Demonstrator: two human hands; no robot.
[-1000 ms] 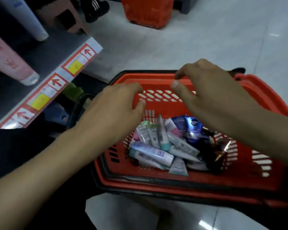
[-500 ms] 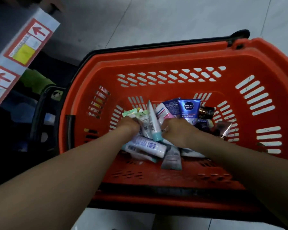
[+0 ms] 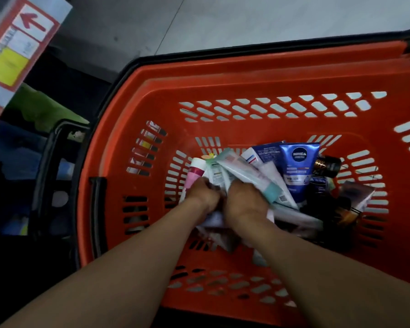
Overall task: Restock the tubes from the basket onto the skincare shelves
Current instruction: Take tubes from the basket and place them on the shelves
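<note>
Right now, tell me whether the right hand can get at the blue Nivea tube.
Probably yes: the blue Nivea tube lies exposed atop the pile, just beyond the right hand, though that hand already grips other tubes.

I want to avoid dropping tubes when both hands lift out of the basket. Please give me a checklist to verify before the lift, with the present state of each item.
1. Left hand closed on tubes: ok, it grips the pale tubes beside the pink-capped tube.
2. Right hand closed on tubes: ok, it grips the teal-capped tube.
3. Grip secure underneath: cannot tell, the fingers are hidden.
4. Loose items left out of the grab: ok, the blue tube and the dark items lie apart to the right.
5. Path upward: ok, nothing above the orange basket.
6. Shelf place free: cannot tell, only the shelf edge label shows.
</note>
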